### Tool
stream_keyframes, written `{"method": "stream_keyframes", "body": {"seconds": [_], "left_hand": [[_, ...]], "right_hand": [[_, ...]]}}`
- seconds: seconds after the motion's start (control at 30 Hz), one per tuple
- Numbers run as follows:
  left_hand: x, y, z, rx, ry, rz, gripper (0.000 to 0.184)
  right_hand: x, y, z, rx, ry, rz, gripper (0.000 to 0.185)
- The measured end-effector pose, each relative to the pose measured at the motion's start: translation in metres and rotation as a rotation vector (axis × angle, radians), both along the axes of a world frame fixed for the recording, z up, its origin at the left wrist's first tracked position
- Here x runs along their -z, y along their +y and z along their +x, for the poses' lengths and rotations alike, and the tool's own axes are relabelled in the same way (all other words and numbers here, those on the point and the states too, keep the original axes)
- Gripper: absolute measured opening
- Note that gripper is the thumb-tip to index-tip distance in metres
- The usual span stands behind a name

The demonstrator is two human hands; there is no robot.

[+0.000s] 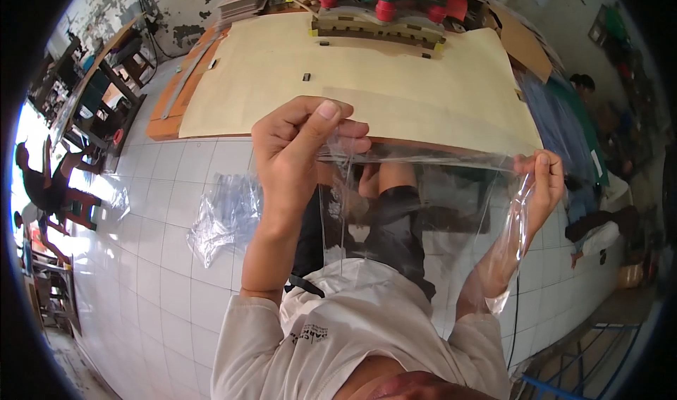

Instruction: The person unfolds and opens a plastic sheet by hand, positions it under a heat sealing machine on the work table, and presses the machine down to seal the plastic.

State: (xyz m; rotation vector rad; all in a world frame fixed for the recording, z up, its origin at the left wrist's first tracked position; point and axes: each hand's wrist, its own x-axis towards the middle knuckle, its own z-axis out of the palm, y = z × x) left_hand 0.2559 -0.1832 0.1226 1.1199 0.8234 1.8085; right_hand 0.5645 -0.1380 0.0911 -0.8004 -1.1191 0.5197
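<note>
Head view shows a person's two bare hands stretching a clear plastic sheet (444, 188) between them, above the lap and just this side of the table (164, 126). The left hand (293, 139) has its thumb and fingers together, pinched on one upper corner of the sheet; the right hand (543, 185) has its fingers closed on the opposite upper corner, with some loose plastic along the wrist and forearm. Between the hands, the top edge runs nearly straight, and the rest hangs down, with the shorts showing through it. On the floor, left of the lap, lies a crumpled pile of clear plastic (229, 210). Cream paper (261, 83) covers most of the table, with a few small dark blocks (307, 77) on it and a metal strip (189, 76) beside its left edge. At the far side stands a frame with red knobs (386, 10).
</note>
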Motion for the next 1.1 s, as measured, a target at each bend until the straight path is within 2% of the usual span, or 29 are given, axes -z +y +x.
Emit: {"method": "stream_keyframes", "body": {"seconds": [0.17,0.3,0.4,0.53,0.67,0.97,1.1], "left_hand": [[-0.003,0.006,-0.009,0.052,-0.033,-0.072,0.025],[-0.007,0.012,-0.018,0.014,-0.038,-0.098,0.025],[-0.008,0.019,-0.03,-0.052,-0.004,-0.087,0.026],[-0.012,0.032,-0.042,-0.15,0.059,-0.038,0.027],[-0.018,0.043,-0.046,-0.261,0.126,-0.058,0.026],[-0.005,0.067,-0.052,-0.441,0.284,-0.002,0.024],[0.002,0.087,-0.052,-0.494,0.358,-0.019,0.023]], "right_hand": [[-0.004,0.007,0.004,-0.116,0.035,-0.053,0.018],[-0.02,0.01,-0.013,-0.045,-0.013,-0.047,0.018],[-0.034,0.013,-0.027,-0.06,-0.021,-0.022,0.019],[-0.047,0.02,-0.043,0.068,-0.155,-0.018,0.021],[-0.052,0.035,-0.054,0.02,-0.149,-0.005,0.017],[-0.053,0.054,-0.071,0.083,-0.179,-0.152,0.019],[-0.043,0.076,-0.071,0.023,-0.129,-0.254,0.02]]}}
